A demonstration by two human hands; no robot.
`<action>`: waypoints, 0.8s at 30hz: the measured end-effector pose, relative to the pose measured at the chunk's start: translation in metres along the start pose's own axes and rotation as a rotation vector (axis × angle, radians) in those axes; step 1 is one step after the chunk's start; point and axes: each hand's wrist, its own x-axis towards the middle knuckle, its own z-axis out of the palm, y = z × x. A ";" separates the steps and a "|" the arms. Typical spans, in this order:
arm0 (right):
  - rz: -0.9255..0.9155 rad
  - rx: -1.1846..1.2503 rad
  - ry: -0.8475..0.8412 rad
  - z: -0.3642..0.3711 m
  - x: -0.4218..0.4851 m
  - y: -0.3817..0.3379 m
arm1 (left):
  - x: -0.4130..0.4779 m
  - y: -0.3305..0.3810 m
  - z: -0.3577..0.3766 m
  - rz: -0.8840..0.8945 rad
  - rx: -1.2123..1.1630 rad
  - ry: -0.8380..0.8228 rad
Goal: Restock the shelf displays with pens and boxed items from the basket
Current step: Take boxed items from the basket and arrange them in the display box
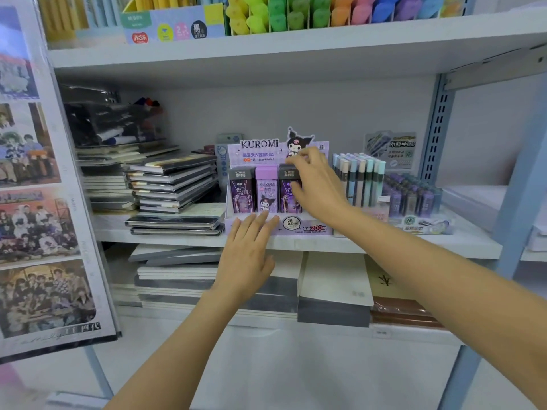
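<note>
My left hand (245, 253): fingers straight, resting on the front lip of the Kuromi display (260, 149).
My right hand (316, 184): fingers and thumb pinch the rightmost dark box (288, 201).
Box position: upright in the display, beside the lilac box (267, 190), on the middle shelf (414, 244).

A white shelving unit fills the view: its upper shelf board (296, 45) and middle shelf board (414, 245) are flat and pale, and a blue-grey slotted upright (437, 128) stands at the right. Behind the middle shelf is a plain pale grey back panel (296, 110), and beyond the upright a white wall (488, 134) shows. At the unit's left edge stands a glossy poster of group photographs (38, 202), and soft, even light falls over everything, brightest on the upper board.
</note>
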 end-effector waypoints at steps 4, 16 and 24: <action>-0.255 0.413 0.112 0.014 -0.065 -0.021 | -0.048 0.004 0.026 0.012 -0.057 0.221; 0.194 0.447 -0.902 0.218 -0.322 0.021 | -0.280 0.029 0.192 -0.267 -0.292 -0.757; 0.446 0.301 -1.349 0.293 -0.456 0.046 | -0.349 0.051 0.233 -0.356 -0.185 -0.947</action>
